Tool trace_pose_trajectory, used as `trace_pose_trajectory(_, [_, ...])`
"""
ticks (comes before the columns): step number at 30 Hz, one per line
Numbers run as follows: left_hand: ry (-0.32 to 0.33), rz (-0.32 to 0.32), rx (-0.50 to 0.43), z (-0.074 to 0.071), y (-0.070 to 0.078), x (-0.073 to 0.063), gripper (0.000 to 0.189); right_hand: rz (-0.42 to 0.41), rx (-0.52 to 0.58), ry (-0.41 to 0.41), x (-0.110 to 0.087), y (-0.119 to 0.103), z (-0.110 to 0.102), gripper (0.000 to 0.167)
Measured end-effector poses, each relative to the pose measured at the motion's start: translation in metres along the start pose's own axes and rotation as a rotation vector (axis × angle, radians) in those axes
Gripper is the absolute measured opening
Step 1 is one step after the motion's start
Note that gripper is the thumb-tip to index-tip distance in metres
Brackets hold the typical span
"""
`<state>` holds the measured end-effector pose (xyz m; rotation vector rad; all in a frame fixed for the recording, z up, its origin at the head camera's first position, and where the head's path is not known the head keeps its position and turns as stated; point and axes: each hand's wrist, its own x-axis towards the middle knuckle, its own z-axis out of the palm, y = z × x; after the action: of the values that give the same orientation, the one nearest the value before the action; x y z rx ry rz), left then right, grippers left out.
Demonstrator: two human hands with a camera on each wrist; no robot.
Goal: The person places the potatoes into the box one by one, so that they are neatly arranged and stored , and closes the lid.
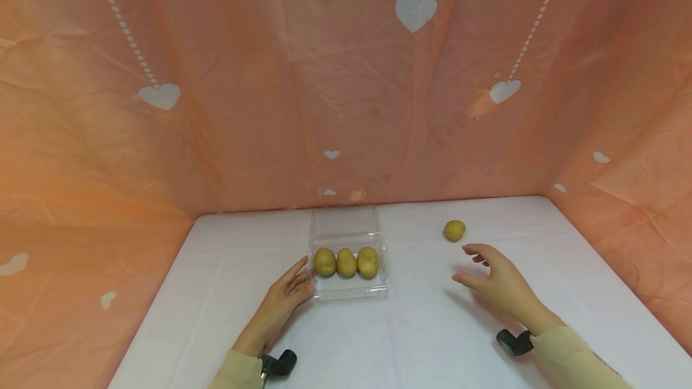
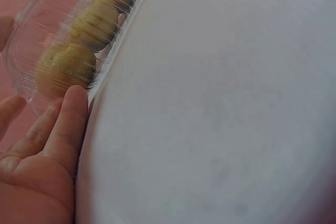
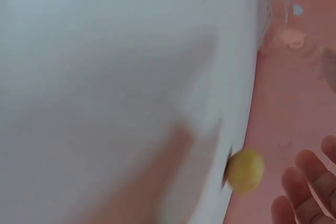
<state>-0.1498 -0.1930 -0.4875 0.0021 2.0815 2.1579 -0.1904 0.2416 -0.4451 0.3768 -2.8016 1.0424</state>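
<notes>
A clear plastic clamshell box (image 1: 351, 293) lies with its lid (image 1: 346, 221) raised at the back. Inside it, three potatoes (image 1: 346, 263) sit side by side in a row. My left hand (image 1: 289, 290) is at the box's left side, fingers extended; in the left wrist view the fingertips (image 2: 77, 95) meet the box wall. One more potato (image 1: 455, 230) lies on the table to the right of the box. Just in front of it is my right hand (image 1: 500, 281), fingers spread apart from the thumb and holding nothing. The right wrist view shows this potato (image 3: 245, 170) close to the fingers.
A white cloth covers the table (image 1: 421, 329). Orange curtain (image 1: 351, 77) with pale hearts hangs behind the table and along both sides. Dark wrist cameras are strapped at both cuffs, the left one (image 1: 281, 364) and the right one (image 1: 513, 342).
</notes>
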Motion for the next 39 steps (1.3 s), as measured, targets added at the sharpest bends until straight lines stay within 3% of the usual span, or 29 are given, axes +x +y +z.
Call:
trace_pose_trajectory(12, [-0.003, 0.008, -0.008, -0.001, 0.000, -0.001, 0.071, 0.102, 0.017, -0.021, -0.022, 0.028, -0.025, 0.077])
trace_pose_trajectory(27, [-0.002, 0.024, 0.017, 0.001, -0.001, -0.001, 0.069, 0.266, 0.049, -0.113, -0.039, 0.049, -0.027, 0.077])
trace_pose_trajectory(39, [-0.001, 0.019, 0.007, 0.001, -0.001, -0.001, 0.069, 0.275, 0.060, -0.119, -0.040, 0.052, -0.022, 0.077])
